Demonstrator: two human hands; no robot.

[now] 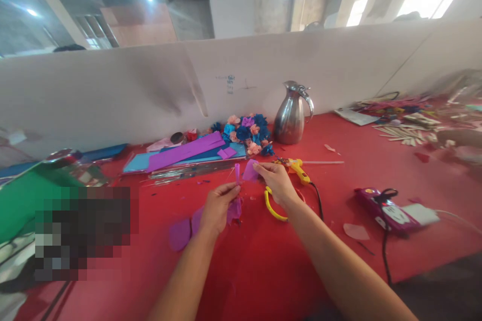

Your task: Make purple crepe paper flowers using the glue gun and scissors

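My left hand (218, 206) pinches a narrow, upright purple paper roll (237, 174) between thumb and fingers. My right hand (277, 181), just to the right, grips the edge of a small purple paper piece (249, 171); the two papers are close together. Beneath and beside the left hand lie more cut purple paper pieces (179, 234), partly covered by it. Yellow-handled pliers (274, 206) rest under my right wrist, their far handle partly hidden. A yellow glue gun (301, 171) with a glue stick in its back lies just beyond that hand.
Behind the hands are purple paper strips (184, 151) on blue sheets and a heap of paper flowers (246, 132). A steel jug (290, 115) stands by the white partition (150, 90). To the right are a purple power strip (387, 210) with cords and several wooden sticks (406, 133).
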